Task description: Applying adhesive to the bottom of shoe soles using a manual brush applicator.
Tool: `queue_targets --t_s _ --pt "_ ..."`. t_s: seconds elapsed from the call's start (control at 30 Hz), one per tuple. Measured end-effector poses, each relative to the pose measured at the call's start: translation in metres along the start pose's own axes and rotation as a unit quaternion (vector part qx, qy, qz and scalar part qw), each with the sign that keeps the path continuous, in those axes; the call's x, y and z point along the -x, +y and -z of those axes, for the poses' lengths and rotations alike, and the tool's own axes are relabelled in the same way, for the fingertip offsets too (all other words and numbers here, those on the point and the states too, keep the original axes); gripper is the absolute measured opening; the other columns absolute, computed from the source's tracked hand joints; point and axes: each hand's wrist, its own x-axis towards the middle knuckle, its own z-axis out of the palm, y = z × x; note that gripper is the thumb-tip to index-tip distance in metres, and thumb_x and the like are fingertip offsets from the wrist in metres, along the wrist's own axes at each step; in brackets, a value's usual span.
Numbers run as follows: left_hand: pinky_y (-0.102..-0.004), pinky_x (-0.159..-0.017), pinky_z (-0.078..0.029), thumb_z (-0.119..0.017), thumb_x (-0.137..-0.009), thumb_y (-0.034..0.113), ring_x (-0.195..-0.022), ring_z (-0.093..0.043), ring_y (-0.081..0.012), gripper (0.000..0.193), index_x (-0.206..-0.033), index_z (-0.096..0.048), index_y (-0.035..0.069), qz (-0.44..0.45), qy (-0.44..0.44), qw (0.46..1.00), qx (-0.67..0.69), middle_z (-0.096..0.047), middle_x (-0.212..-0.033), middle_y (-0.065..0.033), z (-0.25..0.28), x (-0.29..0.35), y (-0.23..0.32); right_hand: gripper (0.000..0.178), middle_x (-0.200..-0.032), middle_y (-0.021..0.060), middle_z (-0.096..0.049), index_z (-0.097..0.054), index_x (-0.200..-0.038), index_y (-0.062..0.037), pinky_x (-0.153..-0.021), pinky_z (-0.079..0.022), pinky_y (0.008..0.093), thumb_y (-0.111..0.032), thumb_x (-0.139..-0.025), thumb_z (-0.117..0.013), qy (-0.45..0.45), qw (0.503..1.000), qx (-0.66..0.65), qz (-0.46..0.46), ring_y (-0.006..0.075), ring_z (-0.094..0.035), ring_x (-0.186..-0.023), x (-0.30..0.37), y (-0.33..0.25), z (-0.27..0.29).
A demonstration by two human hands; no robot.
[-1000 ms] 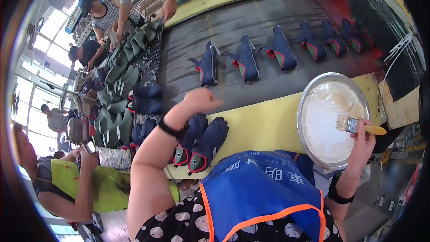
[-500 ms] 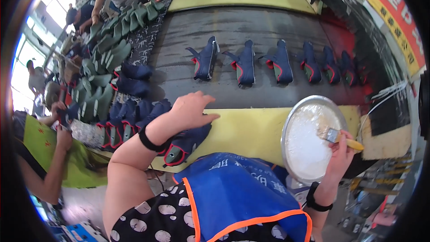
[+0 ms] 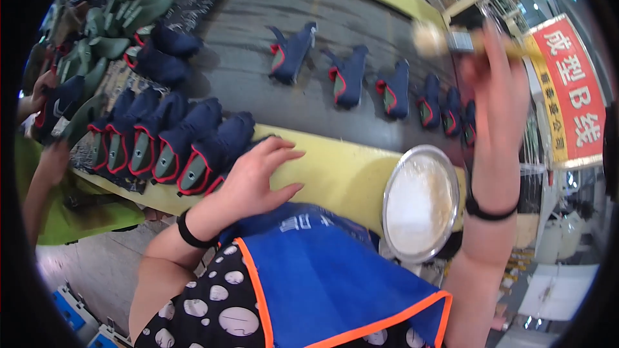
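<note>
My right hand (image 3: 500, 80), raised at the right above the bowl, grips a paintbrush (image 3: 459, 42) with a metal band and yellowish handle; its pale bristles point left, blurred. Below it, a round metal bowl (image 3: 385, 216) holds a white paste (image 3: 412, 206). My left hand (image 3: 261, 174) is open over the yellow table edge (image 3: 322, 164), fingers apart, holding nothing. It is nearest to the rightmost navy shoe upper (image 3: 216, 151) in a close row of several, each with red trim and a green last inside. Whether the hand touches that shoe, I cannot tell.
On the dark conveyor belt (image 3: 245, 84) stands a spaced line of several navy shoes (image 3: 349, 77). Two more lie at its left (image 3: 161, 58), near many green lasts (image 3: 138, 9). A co-worker's hands (image 3: 51, 161) work at the far left. A red and yellow sign (image 3: 570, 90) hangs right.
My right hand has lifted the paintbrush out of the bowl, up and away. My left hand stays open over the table edge. The whole view has tilted and shifted.
</note>
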Motion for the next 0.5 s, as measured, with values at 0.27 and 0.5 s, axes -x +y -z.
queue_targets --t_s 0.27,0.5 --pt "-0.0431 -0.121 -0.029 -0.067 -0.089 0.001 -0.148 -0.035 -0.0323 0.097 -0.165 -0.009 0.017 0.017 -0.286 0.837 0.466 -0.031 -0.162 -0.0184 -0.025 -0.040 0.027 0.022 -0.078 0.0028 -0.060 -0.063 -0.092 -0.0068 -0.057 -0.052 0.0292 -0.027 -0.098 -0.071 -0.027 0.964 -0.242 -0.110 0.0153 -0.059 -0.063 -0.088 0.050 -0.141" --pt "-0.0471 -0.118 -0.032 -0.060 -0.088 -0.006 -0.152 -0.025 -0.0376 0.100 -0.165 -0.006 0.027 0.052 -0.358 0.718 0.595 -0.017 -0.167 -0.0194 -0.056 -0.080 0.056 0.022 -0.064 0.0029 -0.055 -0.056 -0.086 -0.0111 -0.044 -0.046 0.0294 -0.024 -0.101 -0.065 0.050 0.921 -0.332 -0.198 0.0153 -0.055 -0.048 -0.155 0.096 -0.177"
